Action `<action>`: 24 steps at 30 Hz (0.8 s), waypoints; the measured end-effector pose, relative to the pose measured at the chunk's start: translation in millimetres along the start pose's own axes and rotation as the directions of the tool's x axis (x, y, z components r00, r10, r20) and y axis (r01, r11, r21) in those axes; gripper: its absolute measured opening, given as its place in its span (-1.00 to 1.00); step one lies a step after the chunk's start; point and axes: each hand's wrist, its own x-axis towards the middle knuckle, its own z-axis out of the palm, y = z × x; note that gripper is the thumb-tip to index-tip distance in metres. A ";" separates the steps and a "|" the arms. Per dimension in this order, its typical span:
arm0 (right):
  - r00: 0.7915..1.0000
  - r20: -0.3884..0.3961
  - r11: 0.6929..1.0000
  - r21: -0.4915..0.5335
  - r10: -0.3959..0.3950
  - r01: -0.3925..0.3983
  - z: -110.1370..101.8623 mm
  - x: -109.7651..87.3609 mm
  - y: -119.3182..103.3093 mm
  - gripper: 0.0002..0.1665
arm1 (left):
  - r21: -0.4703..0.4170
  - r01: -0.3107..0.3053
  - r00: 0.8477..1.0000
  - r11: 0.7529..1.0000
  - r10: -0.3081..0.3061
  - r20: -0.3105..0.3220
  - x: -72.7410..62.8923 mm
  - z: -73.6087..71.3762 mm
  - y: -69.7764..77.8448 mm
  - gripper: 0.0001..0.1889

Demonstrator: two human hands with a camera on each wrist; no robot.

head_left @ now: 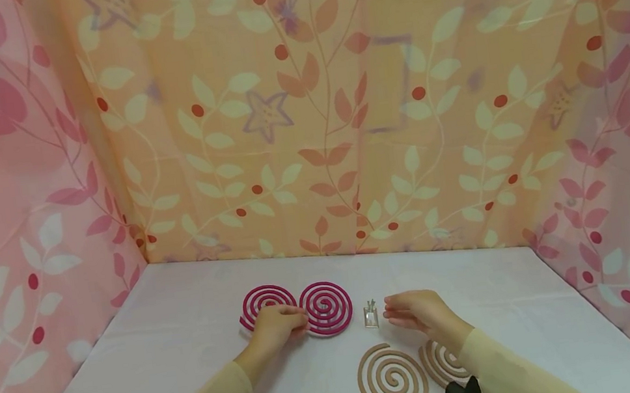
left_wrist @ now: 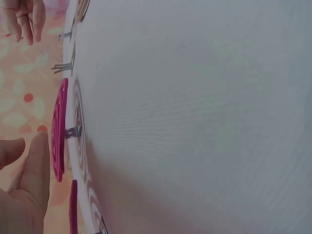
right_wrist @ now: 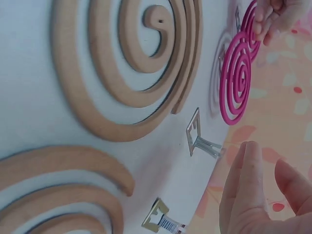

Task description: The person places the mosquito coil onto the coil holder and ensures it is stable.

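Two magenta mosquito coils sit raised on metal stands: the left coil (head_left: 246, 304) is partly behind my left hand (head_left: 277, 324), the right coil (head_left: 326, 308) is in full sight. In the left wrist view, the left fingers (left_wrist: 38, 165) are extended beside a magenta coil (left_wrist: 57, 131), thumb apart; whether they touch it I cannot tell. My right hand (head_left: 421, 314) hovers with straight fingers just right of a small metal coil stand (head_left: 370, 316). Its fingers (right_wrist: 248, 180) and thumb are spread with nothing between them. A second metal stand (right_wrist: 158, 217) shows in the right wrist view.
Two tan spiral coils lie nearer on the white table (head_left: 150, 348): one tan coil (head_left: 393, 380) in full sight, the other tan coil (head_left: 438, 361) partly under my right forearm. Patterned cloth walls (head_left: 316, 111) close in the back and both sides.
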 end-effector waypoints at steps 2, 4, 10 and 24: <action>1.000 0.003 1.000 -0.007 0.002 -0.002 -4.1 -2.9 1.4 -0.55 | -0.013 0.002 1.000 1.000 -0.002 -0.001 -0.6 0.9 -1.3 -0.82; 1.000 0.004 1.000 -0.015 0.005 -0.005 -8.0 -6.1 2.1 -0.55 | -0.024 0.007 1.000 1.000 -0.007 0.001 -1.3 1.7 -1.9 -0.82; 1.000 0.012 1.000 -0.023 0.008 -0.008 -18.4 -14.7 4.1 -0.56 | -0.018 0.029 0.999 0.999 -0.029 0.031 -7.3 5.8 -0.3 -0.78; 0.996 0.088 0.998 -0.059 0.011 -0.005 -42.2 -38.6 17.6 -0.35 | -0.109 0.063 0.991 0.992 -0.050 0.121 -14.9 24.4 -0.7 -0.71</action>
